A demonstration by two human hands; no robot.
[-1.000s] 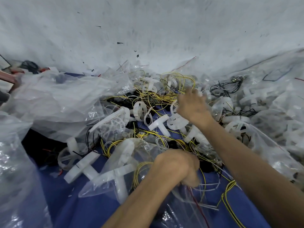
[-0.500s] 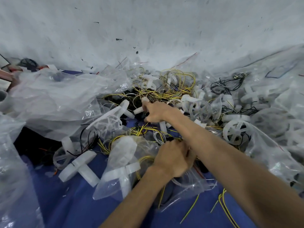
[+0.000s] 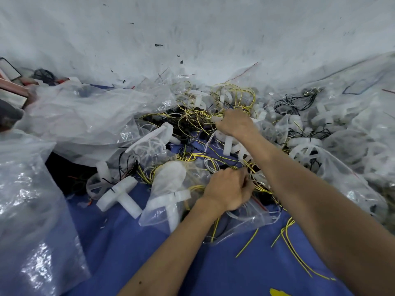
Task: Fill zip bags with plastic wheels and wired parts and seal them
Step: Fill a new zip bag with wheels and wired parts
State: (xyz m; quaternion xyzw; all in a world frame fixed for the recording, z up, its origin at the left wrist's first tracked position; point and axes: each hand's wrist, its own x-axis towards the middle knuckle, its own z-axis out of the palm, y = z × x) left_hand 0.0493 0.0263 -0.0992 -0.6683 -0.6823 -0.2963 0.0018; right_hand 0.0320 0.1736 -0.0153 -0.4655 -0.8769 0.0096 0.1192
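Gripping left hand: fingers are curling tight on the mouth of the zip bag, which is lying on the blue sheet just under the wrist.
Right hand: is stretching farther out, fingers clamping on a plastic wheel among yellow wires in the far pile.
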